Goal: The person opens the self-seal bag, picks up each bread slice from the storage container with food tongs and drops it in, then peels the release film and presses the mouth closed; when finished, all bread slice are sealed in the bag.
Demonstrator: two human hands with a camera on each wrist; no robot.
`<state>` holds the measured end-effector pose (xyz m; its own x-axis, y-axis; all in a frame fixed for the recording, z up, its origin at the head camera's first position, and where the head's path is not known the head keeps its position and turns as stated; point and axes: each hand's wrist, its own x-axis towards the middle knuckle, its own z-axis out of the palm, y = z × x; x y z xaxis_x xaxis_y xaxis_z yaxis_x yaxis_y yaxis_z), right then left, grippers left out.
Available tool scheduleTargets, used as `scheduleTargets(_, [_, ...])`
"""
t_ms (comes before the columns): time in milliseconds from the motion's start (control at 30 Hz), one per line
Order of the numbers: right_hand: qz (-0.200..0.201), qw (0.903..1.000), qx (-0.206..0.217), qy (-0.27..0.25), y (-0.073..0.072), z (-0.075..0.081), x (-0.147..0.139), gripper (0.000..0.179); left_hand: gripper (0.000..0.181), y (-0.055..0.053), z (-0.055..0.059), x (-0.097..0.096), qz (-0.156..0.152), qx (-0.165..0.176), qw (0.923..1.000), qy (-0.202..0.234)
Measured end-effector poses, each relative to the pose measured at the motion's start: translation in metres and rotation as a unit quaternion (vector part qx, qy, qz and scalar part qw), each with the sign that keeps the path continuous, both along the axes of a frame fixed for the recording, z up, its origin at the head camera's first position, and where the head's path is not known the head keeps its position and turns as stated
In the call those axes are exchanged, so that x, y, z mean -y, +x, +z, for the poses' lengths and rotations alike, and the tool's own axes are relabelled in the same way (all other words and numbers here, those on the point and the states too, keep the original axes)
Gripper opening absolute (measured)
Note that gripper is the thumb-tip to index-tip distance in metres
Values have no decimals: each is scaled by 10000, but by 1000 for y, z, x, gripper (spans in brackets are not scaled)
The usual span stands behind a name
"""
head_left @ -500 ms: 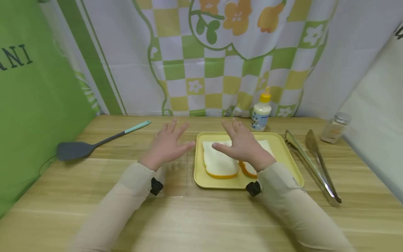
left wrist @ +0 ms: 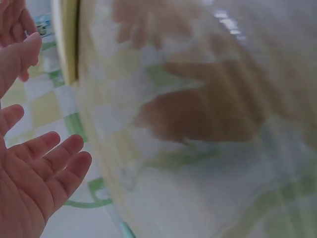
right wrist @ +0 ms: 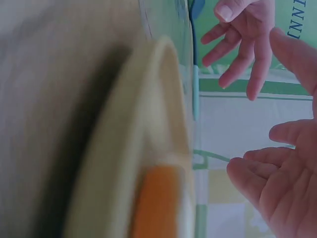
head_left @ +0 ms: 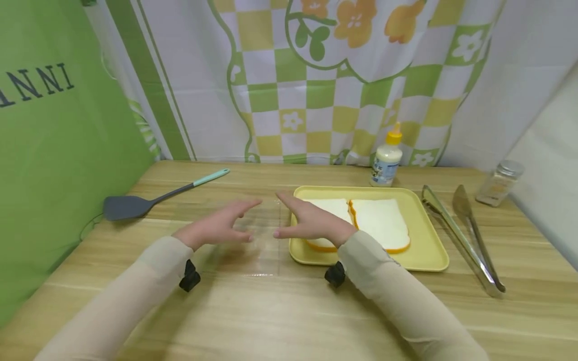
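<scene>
My left hand [head_left: 217, 226] hovers over a clear, see-through board [head_left: 262, 258] lying on the table, its palm turned inward. Opposite it, my right hand [head_left: 316, 223] hangs above the left edge of a yellow tray [head_left: 429, 240]. Both hands have extended, slightly bent fingers and hold nothing; a gap separates them. Two bread slices lie side by side on the tray: the left slice [head_left: 331, 205] is partly hidden by my right hand, while the right slice [head_left: 381, 223] shows almost whole. The left wrist view shows the left fingers [left wrist: 64, 168] spread; the right wrist view shows the right palm [right wrist: 290, 188].
A grey spatula [head_left: 128, 206] with a mint handle lies at the left. Behind the tray stands a yellow-capped squeeze bottle [head_left: 386, 163]. Metal tongs [head_left: 465, 245] lie right of the tray, and a silver-lidded jar [head_left: 500, 183] stands at the back right. A patterned curtain [head_left: 289, 95] hangs behind.
Both hands have moved left and closer to me, and have turned so the palms face each other. The right slice is uncovered now. The head view has shifted slightly left.
</scene>
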<state>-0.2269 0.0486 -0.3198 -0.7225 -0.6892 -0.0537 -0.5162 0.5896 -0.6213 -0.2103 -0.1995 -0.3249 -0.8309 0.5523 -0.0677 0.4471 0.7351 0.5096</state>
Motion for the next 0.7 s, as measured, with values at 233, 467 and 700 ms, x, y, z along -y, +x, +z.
scheduleTargets(233, [-77, 9971, 547, -522, -6, -19, 18, 96, 80, -4, -11, 0, 0, -69, 9970, -772])
scheduleTargets(467, [-412, 9909, 804, -1000, -14, -32, 27, 98, 84, -15, -22, -2, -154, 134, 9929, -1176])
scheduleTargets(700, [-537, 9888, 726, -1192, -20, -37, 37, 95, 80, -18, -22, 7, -387, 365, 9908, -1243])
